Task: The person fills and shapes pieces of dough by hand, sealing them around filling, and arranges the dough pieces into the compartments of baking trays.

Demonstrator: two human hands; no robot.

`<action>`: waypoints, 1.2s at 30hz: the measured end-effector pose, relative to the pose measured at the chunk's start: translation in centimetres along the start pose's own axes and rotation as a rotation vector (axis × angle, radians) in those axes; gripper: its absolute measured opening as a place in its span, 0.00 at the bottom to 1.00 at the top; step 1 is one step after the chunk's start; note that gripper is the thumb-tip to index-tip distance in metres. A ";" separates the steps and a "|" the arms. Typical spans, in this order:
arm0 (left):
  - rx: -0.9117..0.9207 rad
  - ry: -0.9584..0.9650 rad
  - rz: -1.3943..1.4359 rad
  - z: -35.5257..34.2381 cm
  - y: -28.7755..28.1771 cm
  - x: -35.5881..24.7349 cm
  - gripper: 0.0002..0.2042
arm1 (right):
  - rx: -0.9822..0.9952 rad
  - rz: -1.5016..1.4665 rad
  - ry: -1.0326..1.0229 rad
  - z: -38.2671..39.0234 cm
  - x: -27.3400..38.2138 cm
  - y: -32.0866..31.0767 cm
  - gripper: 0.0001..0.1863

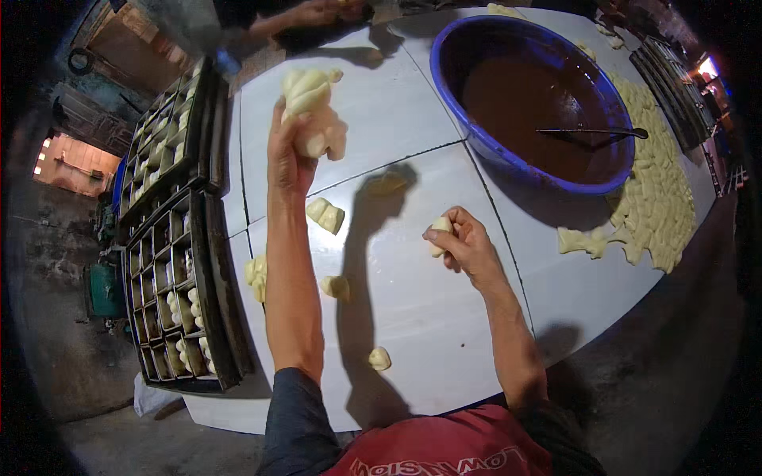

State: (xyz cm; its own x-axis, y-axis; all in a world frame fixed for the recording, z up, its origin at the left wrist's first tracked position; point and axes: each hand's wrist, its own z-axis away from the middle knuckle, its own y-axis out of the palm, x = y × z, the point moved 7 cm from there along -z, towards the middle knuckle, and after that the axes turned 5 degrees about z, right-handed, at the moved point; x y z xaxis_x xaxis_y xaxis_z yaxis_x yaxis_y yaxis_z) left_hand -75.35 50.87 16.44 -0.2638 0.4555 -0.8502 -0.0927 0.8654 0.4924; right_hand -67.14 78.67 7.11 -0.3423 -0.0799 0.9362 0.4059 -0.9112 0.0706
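Note:
My left hand (294, 143) is raised over the white tiled table (413, 333), gripping a bunch of pale dough pieces (308, 99). My right hand (464, 242) holds a small dough piece (438, 232) between thumb and fingers. Below and between my hands lie loose dough lumps (324, 214), one more (379, 358) nearer the front edge and others beside my left forearm.
A blue tub (525, 182) of brown liquid with a spoon stands back right, beside a spread of dough pieces (651, 206) and dark metal racks (667, 91). Divided metal trays (163, 305) holding dough line the left edge. Another person's arm (278, 24) reaches in at the far edge.

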 end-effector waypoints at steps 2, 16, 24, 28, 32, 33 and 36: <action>-0.037 0.003 0.038 -0.5 -1.9 2.3 0.27 | -0.090 0.234 0.053 -0.7 -2.9 -1.0 0.13; -0.175 -0.062 -1.292 8.3 -0.9 4.2 0.31 | -0.819 0.468 -0.088 10.0 -4.9 -13.8 0.29; 0.696 -0.039 -1.151 16.7 26.5 21.8 0.34 | -1.314 0.908 0.134 18.1 -3.5 -27.9 0.30; 0.774 0.014 -1.176 16.8 34.1 26.8 0.31 | -1.134 0.984 0.108 15.0 -2.5 -29.2 0.32; 0.760 -0.142 -1.035 15.1 33.4 28.3 0.19 | -0.913 0.697 0.157 12.9 -2.0 -27.5 0.23; 0.720 -0.043 -0.919 15.3 32.1 27.7 0.16 | -0.866 0.643 0.069 12.9 -2.9 -27.1 0.21; 0.743 -0.264 -0.796 17.2 29.6 23.7 0.19 | -0.787 0.314 -0.028 14.6 -3.1 -23.7 0.18</action>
State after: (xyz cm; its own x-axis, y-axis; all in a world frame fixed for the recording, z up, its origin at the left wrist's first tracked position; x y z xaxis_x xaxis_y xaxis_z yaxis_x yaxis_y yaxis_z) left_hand -67.86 90.87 7.71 -0.1651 -0.3293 -0.9297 0.4753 0.7994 -0.3675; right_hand -63.30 106.42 7.52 -0.2866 -0.3757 0.8813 -0.2336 -0.8647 -0.4446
